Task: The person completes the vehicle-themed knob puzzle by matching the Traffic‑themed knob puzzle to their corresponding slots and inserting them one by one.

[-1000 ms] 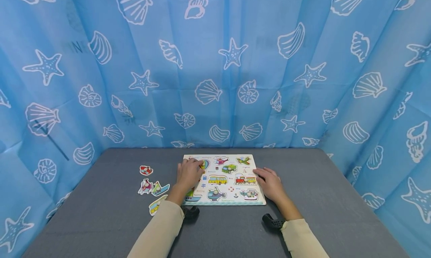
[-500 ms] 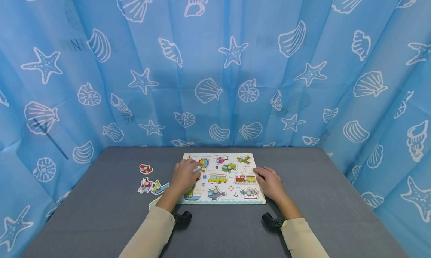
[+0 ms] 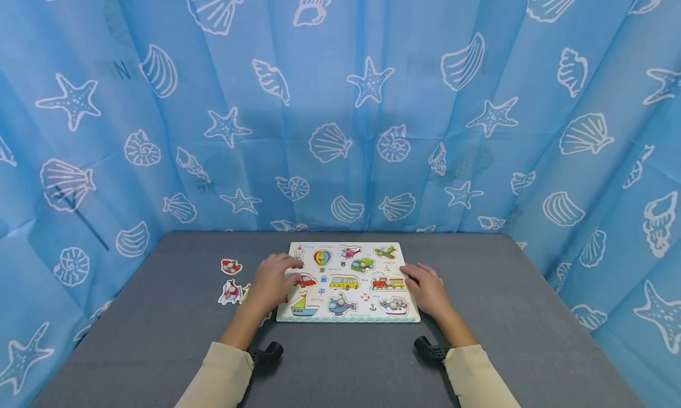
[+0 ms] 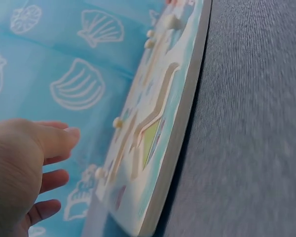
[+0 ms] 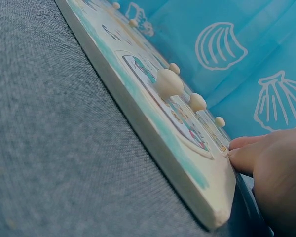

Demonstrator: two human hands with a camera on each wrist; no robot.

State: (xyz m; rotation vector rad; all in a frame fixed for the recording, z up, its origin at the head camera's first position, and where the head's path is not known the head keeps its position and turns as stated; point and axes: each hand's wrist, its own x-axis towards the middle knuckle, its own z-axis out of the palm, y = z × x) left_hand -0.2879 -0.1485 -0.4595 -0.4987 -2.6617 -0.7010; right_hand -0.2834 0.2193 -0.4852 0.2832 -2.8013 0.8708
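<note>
A white puzzle board [image 3: 372, 320] with pictures of vehicles lies flat on the table. My left hand [image 3: 270, 281] is over its left edge, near the red car [image 3: 305, 281]. The left wrist view shows that hand [image 4: 17, 168] with loosely bent fingers and nothing between them. On the board's right edge rests my right hand [image 3: 428, 290], thumb and fingertips touching the corner area in the right wrist view. Round wooden knobs [image 5: 168, 84] stand up from seated pieces. The sailboat place [image 3: 304, 307] at the lower left is a recess without a knob.
Loose puzzle pieces lie left of the board: a red one [image 3: 231, 267], a pink and white one [image 3: 230, 292], and a green-sailed one [image 3: 245, 292] partly behind my left hand. A blue shell-patterned curtain [image 3: 330, 177] hangs behind the grey table [image 3: 351, 366].
My left hand has drawn back leftward from the upper left of the board, uncovering the balloon and the red car. It now hides some loose pieces. My right hand has stayed put.
</note>
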